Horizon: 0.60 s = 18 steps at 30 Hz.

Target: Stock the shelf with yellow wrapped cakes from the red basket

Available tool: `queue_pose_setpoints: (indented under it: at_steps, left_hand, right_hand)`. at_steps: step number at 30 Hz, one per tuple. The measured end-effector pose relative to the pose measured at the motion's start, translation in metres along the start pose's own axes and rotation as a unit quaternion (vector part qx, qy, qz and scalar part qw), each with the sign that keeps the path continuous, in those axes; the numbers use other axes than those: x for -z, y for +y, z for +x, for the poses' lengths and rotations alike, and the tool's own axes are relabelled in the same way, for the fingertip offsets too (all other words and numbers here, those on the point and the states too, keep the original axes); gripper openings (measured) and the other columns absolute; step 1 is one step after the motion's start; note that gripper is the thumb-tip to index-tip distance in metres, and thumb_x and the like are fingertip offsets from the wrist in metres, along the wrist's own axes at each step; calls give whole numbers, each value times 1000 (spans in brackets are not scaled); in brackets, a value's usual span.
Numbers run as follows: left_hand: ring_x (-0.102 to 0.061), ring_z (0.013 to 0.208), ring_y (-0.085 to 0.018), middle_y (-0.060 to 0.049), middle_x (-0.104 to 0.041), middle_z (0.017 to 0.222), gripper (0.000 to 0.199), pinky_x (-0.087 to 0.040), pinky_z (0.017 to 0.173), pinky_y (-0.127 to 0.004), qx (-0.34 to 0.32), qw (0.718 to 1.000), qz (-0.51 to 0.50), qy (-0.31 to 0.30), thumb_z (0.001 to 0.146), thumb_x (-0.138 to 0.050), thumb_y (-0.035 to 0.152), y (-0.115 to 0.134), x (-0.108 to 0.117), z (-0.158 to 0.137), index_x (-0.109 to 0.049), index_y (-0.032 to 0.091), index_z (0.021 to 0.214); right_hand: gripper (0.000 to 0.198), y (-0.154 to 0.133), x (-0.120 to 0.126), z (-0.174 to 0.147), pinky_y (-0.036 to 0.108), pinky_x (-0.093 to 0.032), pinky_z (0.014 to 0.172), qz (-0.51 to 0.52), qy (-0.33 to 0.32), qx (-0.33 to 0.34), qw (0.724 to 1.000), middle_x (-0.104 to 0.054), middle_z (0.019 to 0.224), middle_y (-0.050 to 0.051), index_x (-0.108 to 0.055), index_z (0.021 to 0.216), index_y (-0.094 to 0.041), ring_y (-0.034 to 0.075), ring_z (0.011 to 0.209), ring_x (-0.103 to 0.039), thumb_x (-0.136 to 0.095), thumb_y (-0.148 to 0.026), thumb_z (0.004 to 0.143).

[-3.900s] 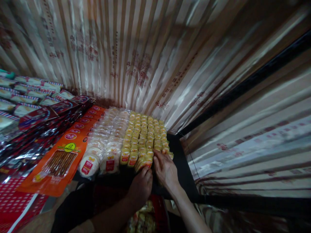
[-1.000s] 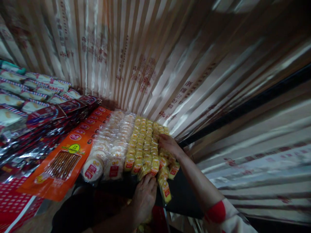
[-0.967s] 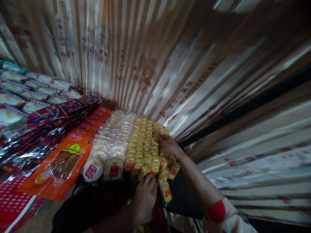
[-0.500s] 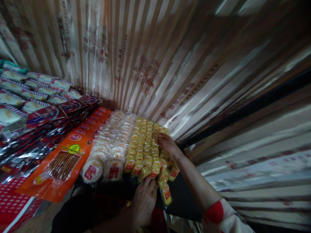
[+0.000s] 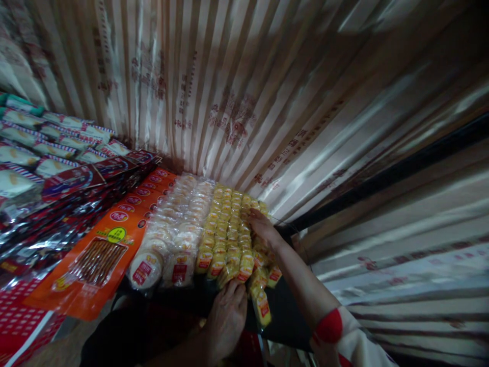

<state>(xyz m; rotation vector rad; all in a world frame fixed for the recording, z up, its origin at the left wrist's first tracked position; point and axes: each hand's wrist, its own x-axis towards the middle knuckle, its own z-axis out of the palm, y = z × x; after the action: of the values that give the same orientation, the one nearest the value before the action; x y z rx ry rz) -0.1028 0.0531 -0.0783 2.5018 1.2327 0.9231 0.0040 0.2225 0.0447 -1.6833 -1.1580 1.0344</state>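
Rows of yellow-wrapped snack packets stand packed on a dark surface in front of me. My left hand is at their front edge, its fingers bent together against the lower end of a packet. Over the right-hand rows lies my right hand, its fingers stretched leftward on the wrappers; their tips are partly lost in the dim light. Between my two arms, a yellow packet with a red label juts out toward me, apart from the even rows.
Clear-wrapped round white crackers stand left of the yellow rows. Beyond them lie an orange bag of brown sticks, dark red glossy packs and white packets. A pleated printed curtain hangs behind, with a black bar at right.
My right hand has shifted very slightly left over the yellow packets, and its forearm and sleeve have moved a little left. My left hand stays at the front edge.
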Motion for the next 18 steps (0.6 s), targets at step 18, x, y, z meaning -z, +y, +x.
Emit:
queue_pose_setpoints:
  at_steps: [18]
  left_hand:
    - [-54,103,-18,-4,-63,105,22,-48,83,-28,-5,1000,3,10,85,-47,11,0,10,1,-61,14,101]
  right_hand:
    - [50,-9,-8,12,26,-53,63,101,-2,-20,995,-70,92,2,-52,109,-22,18,75,-66,-66,-20,61]
